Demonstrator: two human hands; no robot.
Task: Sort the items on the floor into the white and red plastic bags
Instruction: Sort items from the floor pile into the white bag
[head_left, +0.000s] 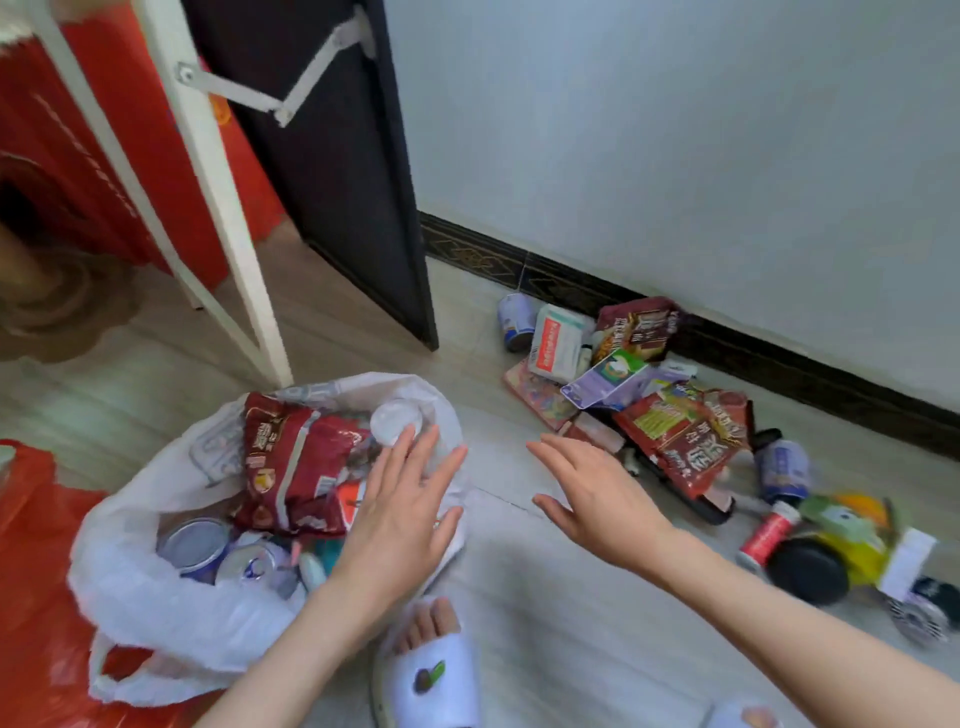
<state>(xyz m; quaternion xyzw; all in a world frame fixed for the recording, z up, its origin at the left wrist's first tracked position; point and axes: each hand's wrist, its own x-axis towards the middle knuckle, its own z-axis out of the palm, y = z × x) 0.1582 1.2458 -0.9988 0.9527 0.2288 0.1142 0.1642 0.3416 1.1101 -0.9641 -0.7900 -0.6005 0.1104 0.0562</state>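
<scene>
Both hands empty, fingers (415, 457) spread; right hand (597, 499) nearing red snack packet (685, 447) — could topple that loose pile beyond.

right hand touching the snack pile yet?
Apart. Head view: bare floor shows between the open right hand and the red snack bag nearest it.

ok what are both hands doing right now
Left hand: open, fingers spread over the white bag, holding nothing.
Right hand: open, fingers straight, reaching toward the pile on the floor, holding nothing.
</scene>
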